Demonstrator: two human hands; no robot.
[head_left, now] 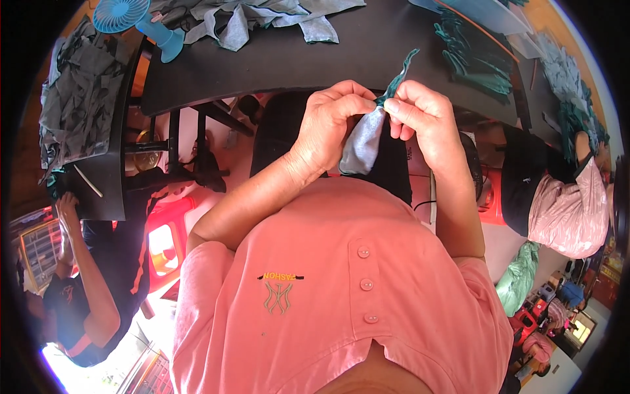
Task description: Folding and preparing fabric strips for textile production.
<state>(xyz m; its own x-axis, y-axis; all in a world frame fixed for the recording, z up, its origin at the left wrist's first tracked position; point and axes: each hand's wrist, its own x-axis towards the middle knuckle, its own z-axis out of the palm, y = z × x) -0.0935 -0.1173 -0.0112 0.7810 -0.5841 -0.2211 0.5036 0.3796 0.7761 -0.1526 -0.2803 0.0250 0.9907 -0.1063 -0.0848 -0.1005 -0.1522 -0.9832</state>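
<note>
Both hands are raised just off the near edge of the black table (262, 79), pinching one small cloth piece (362, 146). Its lower part is light grey-blue and hangs down like a narrow pouch. A dark green strip sticks up from between the fingers. My left hand (328, 121) grips it at the narrow middle with thumb and forefinger. Close beside it, my right hand (423, 115) pinches the same spot from the other side, its other fingers curled. What lies right under the fingertips is hidden.
Grey cloth pieces (239, 26) and a blue fan (157, 33) are on the far side of the table. Green strips (469, 59) lie at the right, near a clear bin (482, 14). A co-worker (85, 289) sits at the left by a dark cloth pile (82, 98); another person (567, 203) is at the right.
</note>
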